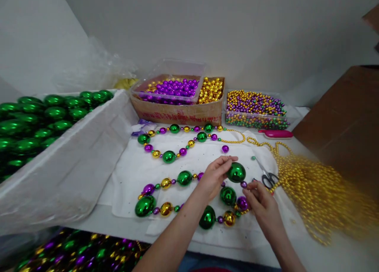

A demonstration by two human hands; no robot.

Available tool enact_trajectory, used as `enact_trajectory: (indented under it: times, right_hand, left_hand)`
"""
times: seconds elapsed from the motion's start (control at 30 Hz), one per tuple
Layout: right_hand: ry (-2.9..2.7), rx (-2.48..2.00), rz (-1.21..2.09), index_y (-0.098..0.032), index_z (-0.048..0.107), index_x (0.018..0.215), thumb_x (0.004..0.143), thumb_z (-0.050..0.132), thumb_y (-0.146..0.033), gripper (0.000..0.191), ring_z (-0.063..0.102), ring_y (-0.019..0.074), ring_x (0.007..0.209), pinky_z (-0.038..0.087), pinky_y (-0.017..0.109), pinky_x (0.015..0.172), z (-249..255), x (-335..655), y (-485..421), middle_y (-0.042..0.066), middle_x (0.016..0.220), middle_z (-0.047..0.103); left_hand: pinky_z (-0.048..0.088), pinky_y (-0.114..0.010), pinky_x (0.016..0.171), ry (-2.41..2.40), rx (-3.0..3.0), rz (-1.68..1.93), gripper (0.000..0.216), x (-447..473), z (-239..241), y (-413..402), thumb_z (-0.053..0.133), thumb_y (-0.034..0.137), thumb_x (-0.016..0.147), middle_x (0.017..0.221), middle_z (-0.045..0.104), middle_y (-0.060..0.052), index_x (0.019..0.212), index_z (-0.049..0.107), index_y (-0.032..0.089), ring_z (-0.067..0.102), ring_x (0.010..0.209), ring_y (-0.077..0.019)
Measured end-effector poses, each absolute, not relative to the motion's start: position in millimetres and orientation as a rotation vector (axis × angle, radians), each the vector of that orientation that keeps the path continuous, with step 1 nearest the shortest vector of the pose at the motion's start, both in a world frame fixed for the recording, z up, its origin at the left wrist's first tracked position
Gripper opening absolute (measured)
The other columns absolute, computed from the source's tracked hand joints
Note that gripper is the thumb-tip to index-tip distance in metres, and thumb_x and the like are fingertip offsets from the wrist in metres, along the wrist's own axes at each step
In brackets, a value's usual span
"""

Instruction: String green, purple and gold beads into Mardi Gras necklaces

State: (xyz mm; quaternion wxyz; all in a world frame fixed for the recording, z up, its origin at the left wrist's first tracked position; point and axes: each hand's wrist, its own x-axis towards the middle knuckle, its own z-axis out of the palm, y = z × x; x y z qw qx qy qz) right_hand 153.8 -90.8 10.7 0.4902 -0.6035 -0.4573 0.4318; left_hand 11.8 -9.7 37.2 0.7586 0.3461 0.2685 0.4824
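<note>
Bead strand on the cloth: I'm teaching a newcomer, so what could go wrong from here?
The big green bead in the left hand's grip could slip, letting beads slide off the strand. The scissors lie right beside the right hand and might nick it. The loose purple bead may roll off the cloth.

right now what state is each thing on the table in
left hand, gripping big green bead
right hand, pinching small purple bead
scissors, lying shut
cardboard box, open, full
clear tub, open, full
finished strand, looped flat on white cloth
</note>
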Motion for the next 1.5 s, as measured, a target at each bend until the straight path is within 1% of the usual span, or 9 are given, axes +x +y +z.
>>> enact_trajectory:
  times: [0.2,0.33,0.43,0.53,0.73,1.0,1.17,1.3,1.5]
  right_hand:
    - [-1.224,-1.271,1.145,-0.019,0.054,0.106,0.079,0.062,-0.038,0.034,0.048,0.0108,0.054,0.038,0.022,0.046,82,169,-62,-0.001,0.072,0.057]
    - [-1.406,-1.204,0.986,-0.020,0.055,0.115,0.087,0.052,-0.040,0.035,0.057,0.0120,0.059,0.046,0.027,0.059,119,175,-47,0.001,0.077,0.063]
    - [-1.501,-1.266,0.928,-0.020,0.056,0.118,0.090,0.049,-0.042,0.036,0.060,0.0140,0.065,0.048,0.029,0.064,118,180,-37,0.003,0.079,0.064]
    - [-1.558,-1.355,0.939,-0.020,0.056,0.120,0.090,0.047,-0.044,0.039,0.062,0.0173,0.075,0.050,0.030,0.065,100,187,-33,0.008,0.099,0.065]
    - [-1.533,-1.442,0.600,-0.022,0.062,0.117,0.089,0.050,-0.043,0.037,0.055,0.0243,0.111,0.040,0.043,0.096,85,196,-34,0.008,0.120,0.063]
    - [-1.597,-1.309,0.659,-0.025,0.068,0.108,0.083,0.061,-0.035,0.027,0.055,0.0230,0.106,0.045,0.031,0.074,91,190,-21,0.006,0.114,0.064]
    - [-1.311,-1.269,0.999,-0.019,0.068,0.077,0.083,0.061,-0.033,0.016,0.058,0.0150,0.072,0.042,0.024,0.061,68,184,-31,0.002,0.076,0.068]
    - [-0.915,-1.203,1.207,-0.018,0.068,0.079,0.078,0.068,-0.036,0.019,0.037,0.0049,0.043,0.023,0.019,0.040,51,189,-44,-0.003,0.055,0.056]
    - [-0.614,-1.040,1.193,-0.016,0.067,0.083,0.078,0.070,-0.036,0.021,0.020,0.0017,0.037,0.012,0.016,0.037,36,211,-60,-0.010,0.041,0.031]
  left_hand:
    - [0.044,-0.031,0.085,0.554,0.970,1.186,0.019,9,94,30,0.061,0.031,0.083,0.110,0.065,-0.010,0.082,0.070,0.014,0.057,0.104,-0.0221]
    - [0.045,-0.032,0.086,0.456,1.076,1.306,0.017,5,132,37,0.061,0.031,0.084,0.105,0.067,-0.006,0.081,0.070,0.016,0.058,0.102,-0.0199]
    - [0.047,-0.030,0.080,0.470,1.126,1.337,0.017,8,142,39,0.063,0.032,0.083,0.102,0.068,-0.005,0.080,0.070,0.017,0.061,0.091,-0.0166]
    - [0.049,-0.027,0.070,0.527,1.127,1.276,0.019,16,134,40,0.065,0.034,0.081,0.095,0.068,-0.006,0.081,0.070,0.016,0.061,0.081,-0.0150]
    - [0.050,-0.023,0.066,0.587,1.185,1.198,0.019,34,110,39,0.062,0.033,0.082,0.093,0.068,-0.006,0.083,0.071,0.016,0.060,0.081,-0.0149]
    - [0.051,-0.025,0.071,0.492,1.286,1.164,0.021,47,125,33,0.056,0.029,0.086,0.090,0.068,-0.006,0.085,0.072,0.016,0.059,0.082,-0.0155]
    - [0.052,-0.025,0.068,0.528,1.231,1.137,0.021,48,115,25,0.058,0.032,0.085,0.095,0.067,-0.007,0.089,0.071,0.015,0.060,0.080,-0.0147]
    - [0.053,-0.027,0.070,0.563,1.163,1.095,0.024,48,98,26,0.057,0.036,0.086,0.097,0.066,-0.007,0.088,0.069,0.015,0.061,0.081,-0.0140]
    - [0.052,-0.028,0.072,0.776,1.236,0.854,0.026,40,54,54,0.060,0.034,0.082,0.101,0.066,-0.008,0.100,0.066,0.017,0.062,0.080,-0.0139]
